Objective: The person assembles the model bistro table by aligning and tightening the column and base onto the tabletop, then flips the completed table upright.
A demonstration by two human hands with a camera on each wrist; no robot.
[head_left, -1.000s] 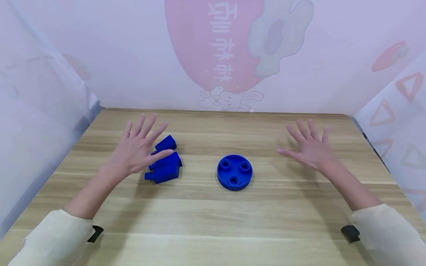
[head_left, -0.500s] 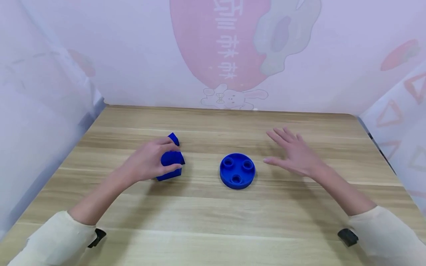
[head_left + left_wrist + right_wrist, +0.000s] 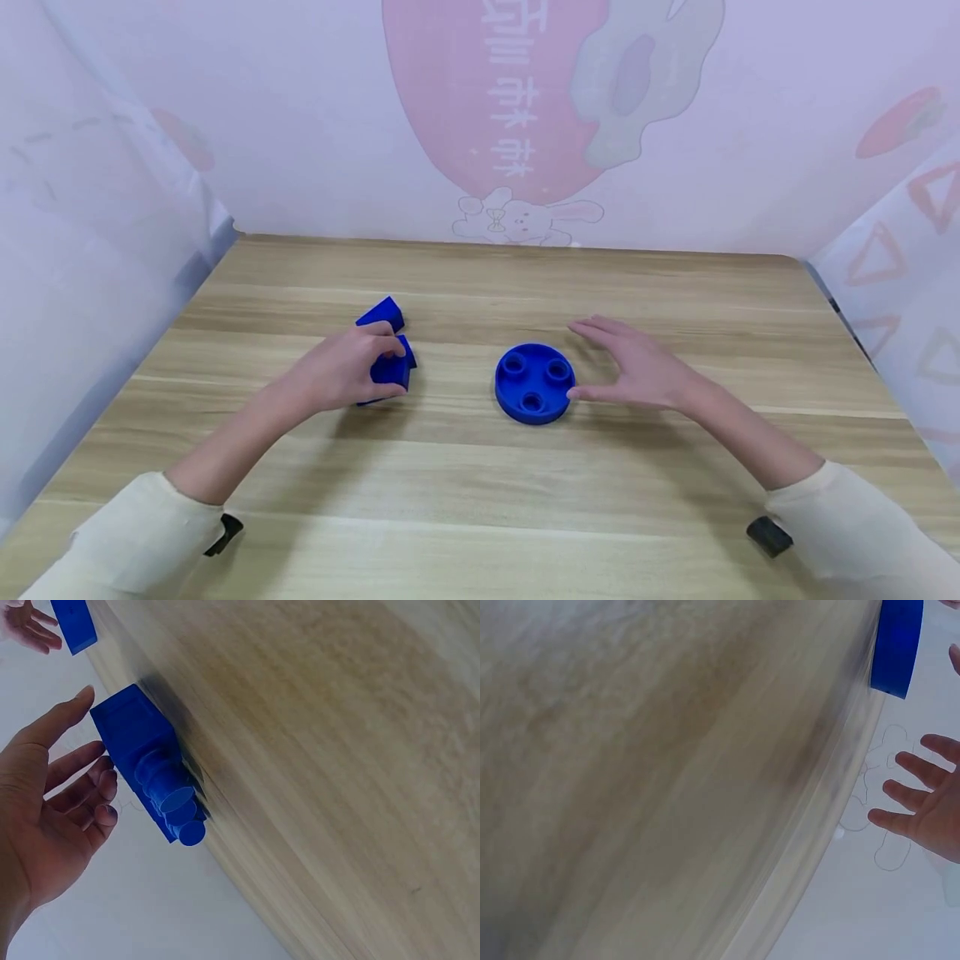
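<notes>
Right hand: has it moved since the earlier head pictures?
Yes. Judged against the table in the head view, the right hand has moved left and nearer the person, its thumb now by the rim of the round blue dish.

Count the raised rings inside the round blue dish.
3 in the dish, head view: a far-left ring, a far-right ring and a near ring. None appears hidden.

White characters (image 3: 513, 118), too unclear to read, mark the pink print (image 3: 435, 83).
</notes>
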